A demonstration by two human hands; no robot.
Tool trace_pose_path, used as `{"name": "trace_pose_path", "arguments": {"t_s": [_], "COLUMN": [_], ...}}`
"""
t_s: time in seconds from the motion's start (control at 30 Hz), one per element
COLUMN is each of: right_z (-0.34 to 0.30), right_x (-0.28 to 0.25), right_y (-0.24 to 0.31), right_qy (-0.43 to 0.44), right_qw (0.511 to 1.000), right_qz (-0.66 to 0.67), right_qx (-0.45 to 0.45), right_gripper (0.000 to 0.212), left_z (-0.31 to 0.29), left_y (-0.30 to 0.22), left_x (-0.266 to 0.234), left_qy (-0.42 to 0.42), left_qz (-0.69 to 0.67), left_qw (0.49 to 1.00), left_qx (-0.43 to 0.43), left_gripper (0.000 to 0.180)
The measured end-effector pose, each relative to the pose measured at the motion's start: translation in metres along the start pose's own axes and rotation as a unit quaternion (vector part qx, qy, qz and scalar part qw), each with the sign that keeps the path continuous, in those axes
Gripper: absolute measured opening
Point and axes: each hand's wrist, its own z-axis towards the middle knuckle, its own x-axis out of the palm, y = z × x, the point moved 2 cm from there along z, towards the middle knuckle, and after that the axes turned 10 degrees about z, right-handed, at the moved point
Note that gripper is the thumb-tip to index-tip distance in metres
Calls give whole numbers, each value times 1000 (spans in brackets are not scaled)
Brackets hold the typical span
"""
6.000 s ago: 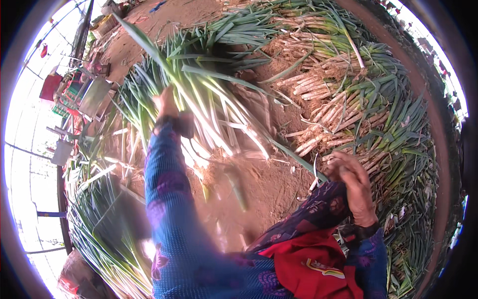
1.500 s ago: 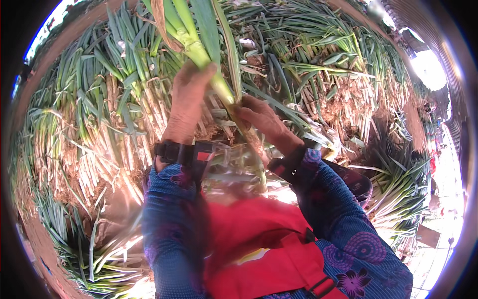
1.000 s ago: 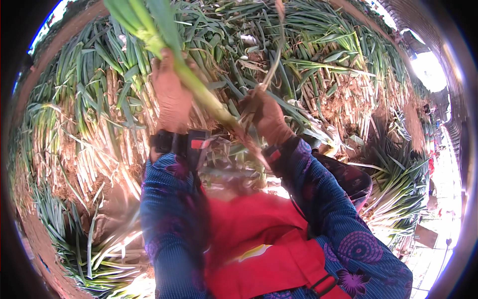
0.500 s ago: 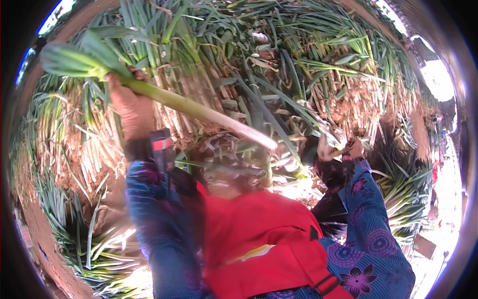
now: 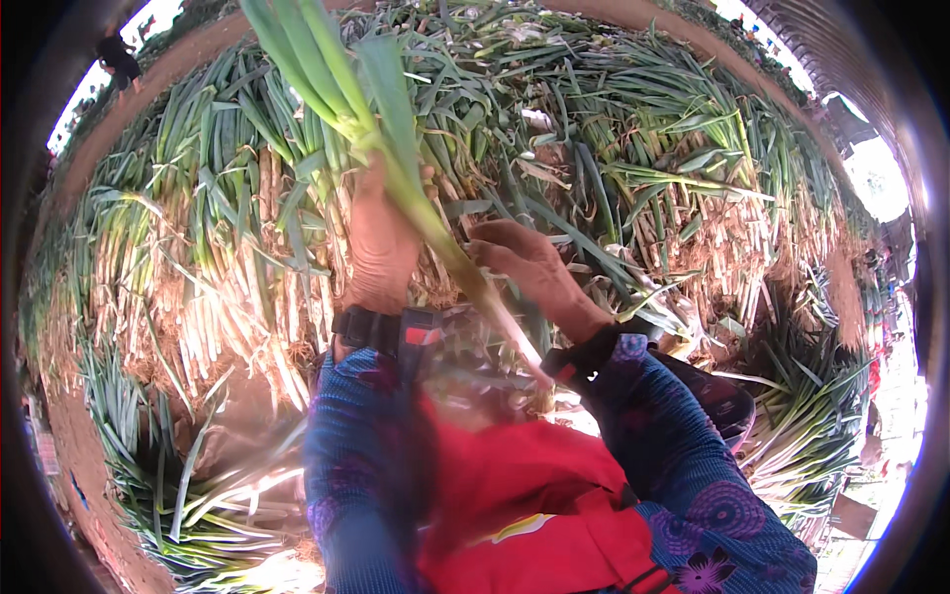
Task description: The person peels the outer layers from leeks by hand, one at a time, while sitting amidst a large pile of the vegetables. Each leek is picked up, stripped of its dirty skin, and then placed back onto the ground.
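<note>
- Head view: my left hand point(image 5: 381, 243) is closed around a leek point(image 5: 435, 233), gripping it partway up the stalk, just below where the green leaves fan out toward the top of the picture.
- The leek runs on a slant from upper left down to lower right; its pale lower end sits near my right wrist, just above the red cloth point(image 5: 515, 505) on my lap.
- My right hand point(image 5: 529, 272) lies against the stalk a little below the left one, fingers curled over it. I cannot tell whether it truly grips or only pinches an outer skin.
- All around lies the pile point(image 5: 643, 168) of leeks, green tops and pale stems with rooty ends, heaped in an arc ahead of me and to both sides.
- A strap point(image 5: 386, 332) sits on my left wrist, and both forearms wear blue patterned sleeves point(image 5: 683, 475).
- Risk, as I judge it: the long leaves overhang well above my left fist, so their weight could lever the stalk and crease or snap it if that grip slackens.
- If the right hand pulls hard against the stalk, it could strip away sound layers or slip off the smooth skin.
- The root end hangs close to my lap, so soil could drop onto the cloth.
</note>
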Motion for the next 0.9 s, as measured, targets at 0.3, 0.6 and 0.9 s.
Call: {"name": "trace_pose_path", "arguments": {"t_s": [0.3, 0.6, 0.9], "right_z": [31, 42, 41], "right_x": [-5, -10, -22], "right_y": [9, 16, -18], "right_qy": [8, 46, 2], "right_qw": [999, 993, 994], "right_qz": [37, -75, -98], "right_qx": [-12, -80, -51], "right_gripper": [36, 33, 23], "left_z": [9, 3, -31], "left_y": [32, 66, 63], "left_x": [3, -19, 10], "left_qy": [43, 95, 33], "left_qz": [48, 447, 244], "left_qw": [998, 874, 963], "left_qx": [-22, 165, 108], "left_gripper": [37, 37, 43]}}
